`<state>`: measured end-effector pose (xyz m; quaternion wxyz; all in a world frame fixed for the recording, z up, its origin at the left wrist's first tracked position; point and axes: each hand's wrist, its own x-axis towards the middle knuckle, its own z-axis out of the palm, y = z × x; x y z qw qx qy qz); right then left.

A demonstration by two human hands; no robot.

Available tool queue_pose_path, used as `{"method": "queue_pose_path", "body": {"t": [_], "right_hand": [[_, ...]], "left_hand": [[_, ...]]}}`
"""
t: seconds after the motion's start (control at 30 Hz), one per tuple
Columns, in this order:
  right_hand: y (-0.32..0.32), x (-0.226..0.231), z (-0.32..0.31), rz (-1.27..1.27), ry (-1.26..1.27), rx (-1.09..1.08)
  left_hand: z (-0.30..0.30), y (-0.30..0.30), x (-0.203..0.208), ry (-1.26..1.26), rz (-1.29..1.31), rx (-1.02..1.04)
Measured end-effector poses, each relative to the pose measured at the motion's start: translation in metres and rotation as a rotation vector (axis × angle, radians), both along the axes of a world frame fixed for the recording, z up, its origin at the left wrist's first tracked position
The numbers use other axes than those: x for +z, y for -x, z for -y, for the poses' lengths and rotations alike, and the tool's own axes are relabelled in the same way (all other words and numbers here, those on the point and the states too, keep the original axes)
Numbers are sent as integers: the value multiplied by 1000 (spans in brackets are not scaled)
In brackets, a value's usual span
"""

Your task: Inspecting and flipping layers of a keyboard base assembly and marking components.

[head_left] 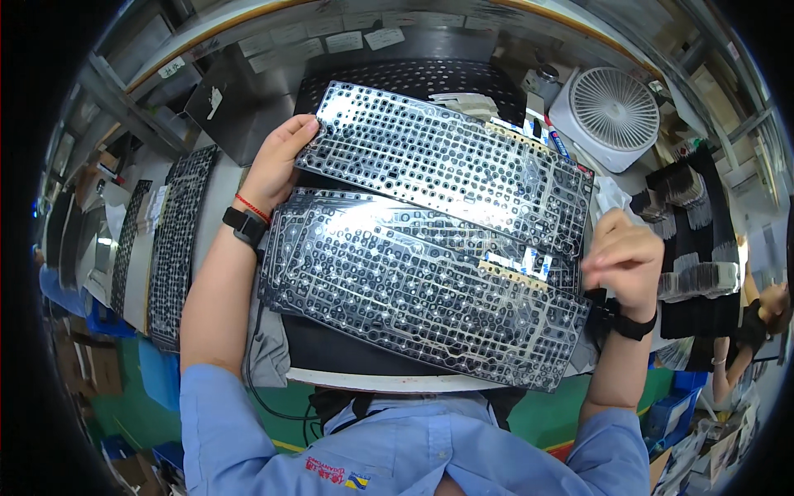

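Blue shirt cloth [389, 434] spans the foreground, close below the pale edge of the worktable [372, 380], as I pinch the far left corner of a dark, glossy upper panel [438, 161] between the thumb and fingers of my left hand [281, 157], a black watch [246, 225] and a red cord [251, 207] at the wrist. Dotted with rows of small round openings, the upper panel slants across the work area in front of me, its left end farther from me than its right, partly covering a similar lower panel [397, 277]. Just beside its right end, my right hand [626, 256] is curled and blurred, and I cannot tell whether its fingers pinch anything. A white fan [614, 112] sits beyond, to the right; more dark panels [178, 248] lie at left. Pale stacked pieces [703, 279] line the right side, near another person's arm [728, 376] at the picture's edge.
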<state>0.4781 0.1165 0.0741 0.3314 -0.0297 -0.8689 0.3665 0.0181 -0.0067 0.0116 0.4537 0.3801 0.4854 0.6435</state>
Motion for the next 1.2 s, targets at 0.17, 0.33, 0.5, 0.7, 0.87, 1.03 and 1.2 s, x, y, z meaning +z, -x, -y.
{"method": "queue_pose_path", "body": {"t": [0.17,0.33,0.5,0.7,0.87,1.03,1.2], "right_hand": [[23,15,29,413,-135,-100],[23,5,20,417,-318,-429],[27,-11,12,239,-179,-586],[22,-27,-4,-53,385,-563],[14,-25,-4,-177,378,-579],[15,-27,-5,-284,364,-514],[21,-24,-2,-242,363,-580]], "left_hand": [[-1,-1,1,4,-6,10],[-1,2,-1,-15,4,16],[-1,5,-5,-88,49,59],[-3,1,-2,-186,89,74],[-3,7,-9,-312,76,56],[1,4,-4,-233,-78,35],[-1,-6,6,16,48,-30]]}}
